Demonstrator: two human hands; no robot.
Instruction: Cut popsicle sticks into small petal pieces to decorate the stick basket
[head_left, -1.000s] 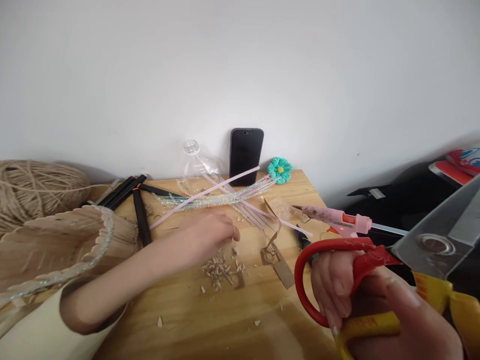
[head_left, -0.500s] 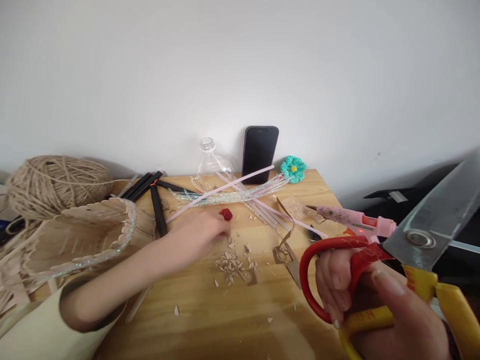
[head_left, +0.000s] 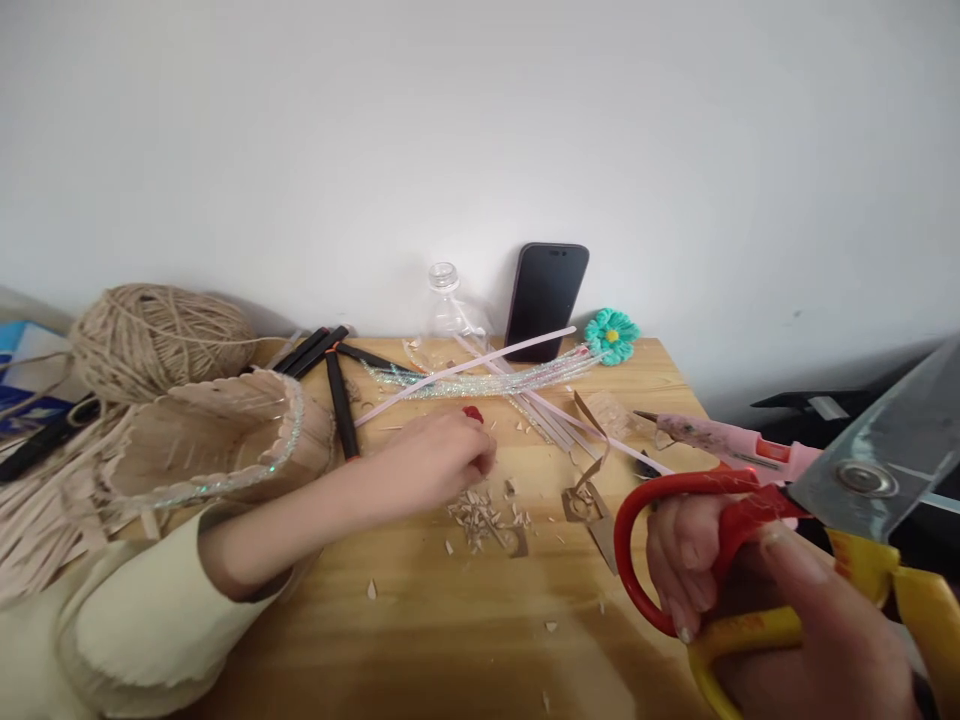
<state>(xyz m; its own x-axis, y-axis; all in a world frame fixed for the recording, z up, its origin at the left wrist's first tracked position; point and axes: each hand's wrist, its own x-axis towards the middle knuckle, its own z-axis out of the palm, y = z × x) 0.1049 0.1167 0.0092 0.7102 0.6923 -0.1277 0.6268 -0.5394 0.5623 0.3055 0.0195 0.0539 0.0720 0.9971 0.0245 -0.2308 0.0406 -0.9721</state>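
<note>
My left hand [head_left: 442, 455] is low over the wooden table with its fingers curled down and together. Their tips are turned away, so anything between them is hidden. Just beyond the knuckles shows a small red rose [head_left: 472, 412], partly covered by the hand. Wood chips [head_left: 480, 515] lie scattered right below the fingers. At the lower right my right hand [head_left: 810, 620] grips a large pair of scissors [head_left: 862, 480] by its red and yellow handles, blades pointing up and right. Behind them lies a pink glue gun [head_left: 720, 437].
A wooden basket [head_left: 217, 430] with a glittery rim stands at left, before a twine ball [head_left: 161, 340]. At the back are a cut bottle top [head_left: 446, 310], a phone [head_left: 547, 300] against the wall, a turquoise flower [head_left: 611, 336], pink glue sticks [head_left: 465, 370] and black clips [head_left: 341, 400].
The view has swung slightly left, shifting everything rightward. My left hand has edged forward and now covers part of the red rose. My right hand keeps its grip on the scissors.
</note>
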